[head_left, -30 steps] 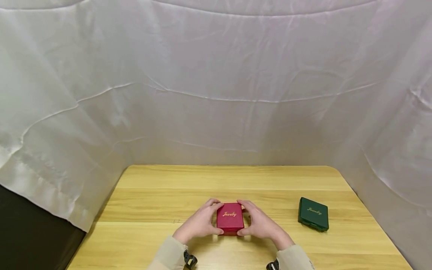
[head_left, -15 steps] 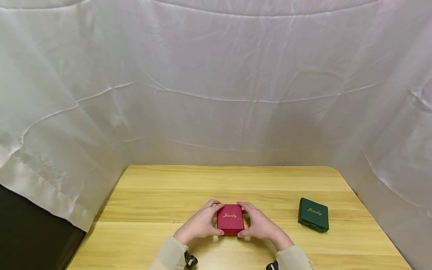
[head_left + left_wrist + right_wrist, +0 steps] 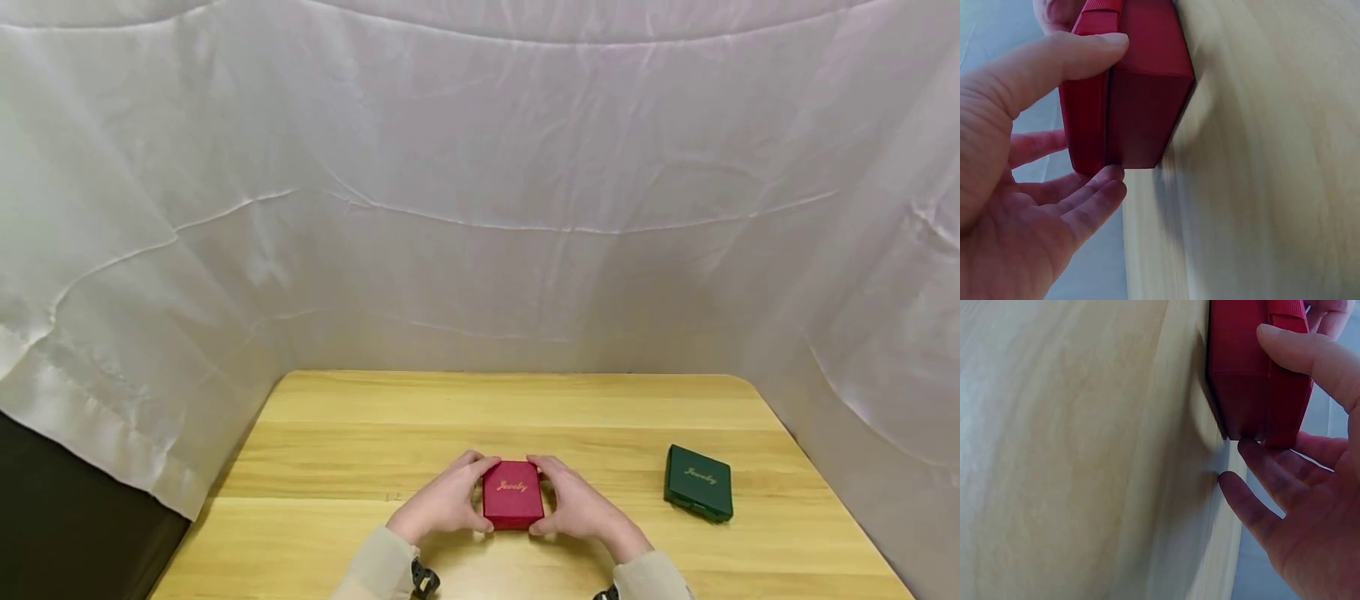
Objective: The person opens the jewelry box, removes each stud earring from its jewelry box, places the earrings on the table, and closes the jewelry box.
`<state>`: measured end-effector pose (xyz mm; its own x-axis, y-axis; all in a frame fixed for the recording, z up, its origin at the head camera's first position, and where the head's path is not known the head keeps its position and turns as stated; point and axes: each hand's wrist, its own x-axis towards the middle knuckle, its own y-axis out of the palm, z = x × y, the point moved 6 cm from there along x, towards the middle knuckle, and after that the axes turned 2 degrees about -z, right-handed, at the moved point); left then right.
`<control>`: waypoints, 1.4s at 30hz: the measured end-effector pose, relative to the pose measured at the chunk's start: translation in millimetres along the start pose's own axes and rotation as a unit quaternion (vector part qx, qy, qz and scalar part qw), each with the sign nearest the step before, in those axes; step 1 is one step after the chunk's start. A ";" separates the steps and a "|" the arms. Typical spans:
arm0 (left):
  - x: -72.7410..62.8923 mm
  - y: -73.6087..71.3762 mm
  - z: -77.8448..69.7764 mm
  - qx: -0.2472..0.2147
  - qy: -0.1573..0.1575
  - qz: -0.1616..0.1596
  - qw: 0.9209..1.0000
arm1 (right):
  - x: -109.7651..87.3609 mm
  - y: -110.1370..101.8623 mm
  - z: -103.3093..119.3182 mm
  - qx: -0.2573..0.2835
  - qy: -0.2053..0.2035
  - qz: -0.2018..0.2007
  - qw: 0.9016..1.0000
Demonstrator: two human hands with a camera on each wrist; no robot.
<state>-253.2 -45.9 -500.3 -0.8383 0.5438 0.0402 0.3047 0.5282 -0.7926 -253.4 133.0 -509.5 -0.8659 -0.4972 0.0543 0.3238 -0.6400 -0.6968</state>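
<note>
A red jewelry box (image 3: 512, 500) with gold "Jewelry" lettering stands with its lid closed at the near middle of the table. My left hand (image 3: 444, 500) grips its left side, thumb on the near front corner and fingers at the far corner. On the opposite side my right hand (image 3: 581, 504) holds it the same way. In the left wrist view the left thumb presses the front of the red box (image 3: 1147, 112) at the lid seam, beside a ribbed tab. The right wrist view has the right thumb on the front of the box (image 3: 1244, 369), with the lower fingers spread.
A dark green jewelry box (image 3: 699, 482), also closed, lies on the wooden table (image 3: 337, 450) to the right of my right hand. Pale grey satin curtain (image 3: 480, 275) surrounds the table at the back and sides. Dark material (image 3: 67, 517) shows at the lower left.
The red box and both hands have shifted slightly toward me. The whole head view has also tilted a little. Both hands keep their hold, and the green box stays put.
</note>
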 end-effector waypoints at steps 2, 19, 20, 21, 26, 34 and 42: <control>-0.7 1.8 1.1 0.000 -0.001 0.000 1.000 | -0.5 0.9 0.3 -0.003 -0.003 -0.001 1.000; -0.7 5.5 -0.1 0.005 -0.010 -0.002 1.000 | 0.2 4.9 0.5 -0.020 0.003 -0.001 1.000; -0.6 5.3 -0.5 0.006 -0.009 -0.002 1.000 | 0.4 5.0 0.7 -0.021 0.002 -0.001 1.000; -0.5 5.2 -0.8 0.006 -0.008 -0.002 1.000 | 0.5 5.1 1.0 -0.023 0.000 -0.001 1.000; 0.1 5.5 -1.0 0.014 -0.002 -0.005 1.000 | 1.4 5.5 1.8 -0.036 -0.005 -0.001 0.999; 0.1 8.5 1.9 0.025 -0.009 -0.002 1.000 | 1.4 5.5 3.3 -0.044 -0.002 0.004 0.999; 0.5 9.6 1.9 0.036 -0.008 0.000 0.999 | 2.5 6.1 3.1 -0.048 0.004 0.006 0.999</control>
<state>-251.6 -41.8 -509.1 -0.8455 0.5330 0.0315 0.2710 0.4792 -0.8348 -252.4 126.1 -511.4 -0.8652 -0.4998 0.0400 0.2967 -0.5746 -0.7628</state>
